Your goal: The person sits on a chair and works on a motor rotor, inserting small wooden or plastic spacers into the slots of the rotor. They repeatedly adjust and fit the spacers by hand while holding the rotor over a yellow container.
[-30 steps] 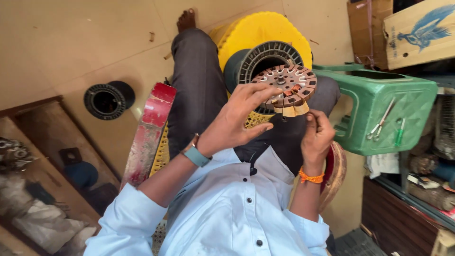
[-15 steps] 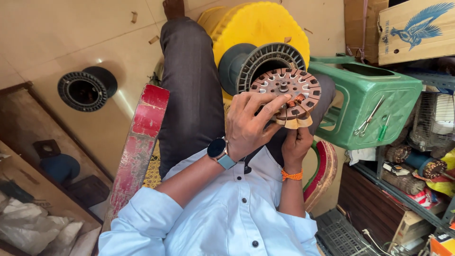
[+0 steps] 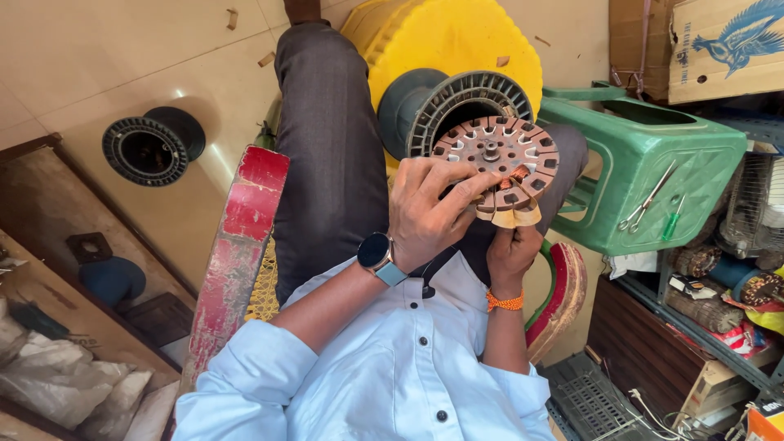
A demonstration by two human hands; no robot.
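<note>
A round rust-brown slotted stator disc (image 3: 500, 151) is held over my lap. Copper wire is wound in one slot at its lower edge, with beige insulating paper (image 3: 516, 217) under it. My left hand (image 3: 425, 208), with a wristwatch, grips the disc's lower left side, fingertips pressed beside the copper winding. My right hand (image 3: 510, 253), with an orange thread on the wrist, holds the disc from beneath, mostly hidden behind it.
A dark ribbed spool (image 3: 445, 102) and a yellow plastic seat (image 3: 441, 37) lie past my knees. A green stool (image 3: 653, 175) carries pliers and a screwdriver at right. A red worn chair arm (image 3: 237, 245), a black spool (image 3: 147, 147) and cluttered shelves (image 3: 719, 294) surround me.
My right hand slid from the disc's lower right edge to underneath it. The left fingers shifted toward the copper winding. The view moved closer and slightly left.
</note>
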